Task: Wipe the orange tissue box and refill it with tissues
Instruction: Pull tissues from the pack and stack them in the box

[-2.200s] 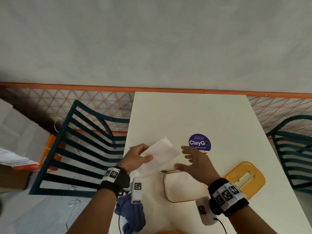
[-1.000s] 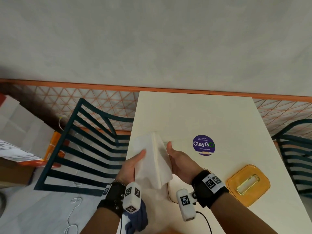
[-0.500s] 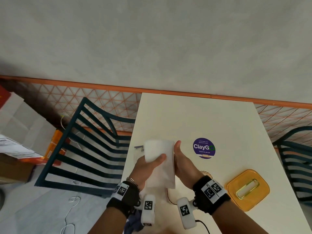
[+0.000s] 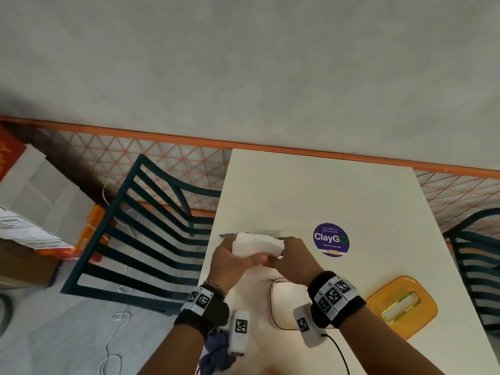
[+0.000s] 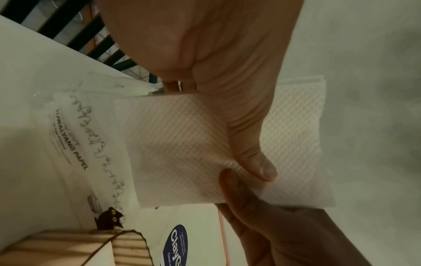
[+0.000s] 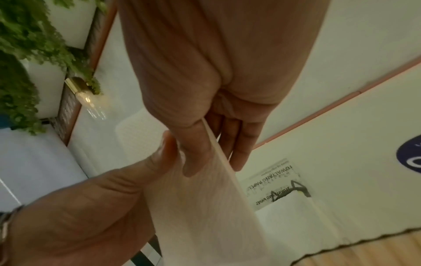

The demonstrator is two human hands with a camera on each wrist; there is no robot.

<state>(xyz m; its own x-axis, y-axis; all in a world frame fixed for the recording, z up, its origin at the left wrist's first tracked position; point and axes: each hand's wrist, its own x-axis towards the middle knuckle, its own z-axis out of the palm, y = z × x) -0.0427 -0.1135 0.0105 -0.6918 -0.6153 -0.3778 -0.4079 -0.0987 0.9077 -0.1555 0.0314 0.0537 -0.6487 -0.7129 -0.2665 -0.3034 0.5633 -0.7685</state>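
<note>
Both hands hold a stack of white tissues [image 4: 257,245] above the table, near its left edge. My left hand [image 4: 243,256] grips the stack's left end, with the thumb [image 5: 250,144] lying across the tissues [image 5: 177,144]. My right hand [image 4: 281,256] pinches the right end between thumb [image 6: 196,153] and fingers, the tissues [image 6: 205,207] seen edge-on. The open box base [image 4: 278,301] lies on the table under my right wrist. Its orange lid [image 4: 403,307], with a slot, lies apart to the right.
A clear tissue wrapper [image 5: 75,144] lies flat on the white table [image 4: 324,190] beyond the hands. A purple ClayGo sticker [image 4: 330,239] is farther right and a blue cloth [image 4: 216,353] lies at the near edge. Dark slatted chairs [image 4: 151,228] flank the table.
The stack stood upright between my two palms; now it is turned sideways, long side across, and both hands grip its ends. The lid and box base have not moved.
</note>
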